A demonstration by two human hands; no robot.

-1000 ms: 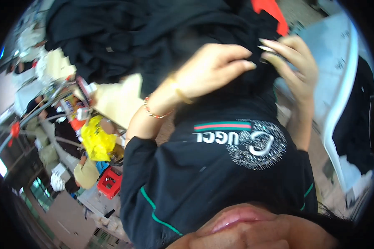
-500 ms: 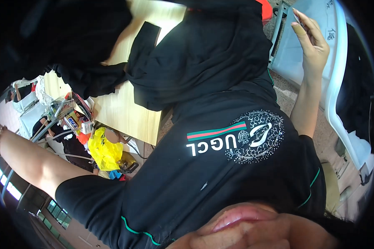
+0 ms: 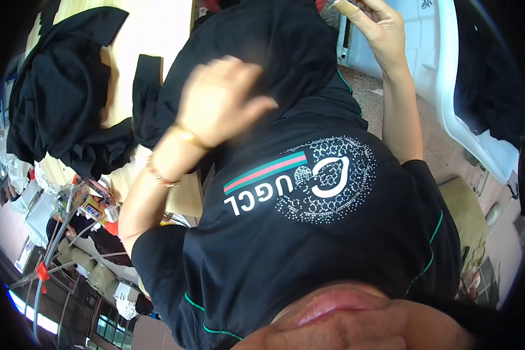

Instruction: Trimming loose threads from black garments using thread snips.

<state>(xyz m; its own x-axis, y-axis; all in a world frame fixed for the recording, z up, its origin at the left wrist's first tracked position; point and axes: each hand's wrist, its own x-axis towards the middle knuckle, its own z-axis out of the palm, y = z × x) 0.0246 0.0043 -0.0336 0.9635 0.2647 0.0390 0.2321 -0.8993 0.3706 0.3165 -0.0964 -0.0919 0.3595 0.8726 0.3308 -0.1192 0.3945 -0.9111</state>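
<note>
My left hand (image 3: pixel 221 99) hovers over or rests on a black garment (image 3: pixel 262 44) lying across my lap; I cannot tell which. Motion blurs its fingers, but the thumb stands apart and nothing shows in it. A bracelet circles that wrist. At the upper edge, my right hand (image 3: pixel 376 23) has thumb and fingers drawn together, with a tan covering on the thumb. The frame cuts off its fingertips, so whatever they hold is hidden. More black cloth (image 3: pixel 64 99) lies heaped on the pale wooden table (image 3: pixel 154 26), left of a narrow black fabric strip (image 3: pixel 148 81).
Beside my right arm stands a large pale-blue plastic bin (image 3: pixel 429 58), with dark fabric (image 3: pixel 484 76) beyond it. Metal tubes (image 3: pixel 55 254) and a small yellow package (image 3: pixel 92 207) crowd the left side. An olive seat (image 3: pixel 464 216) is at the right.
My left hand has swung in from the far left to the garment on my lap. My right hand appears higher and farther left. The view has shifted, and the yellow bag no longer shows.
</note>
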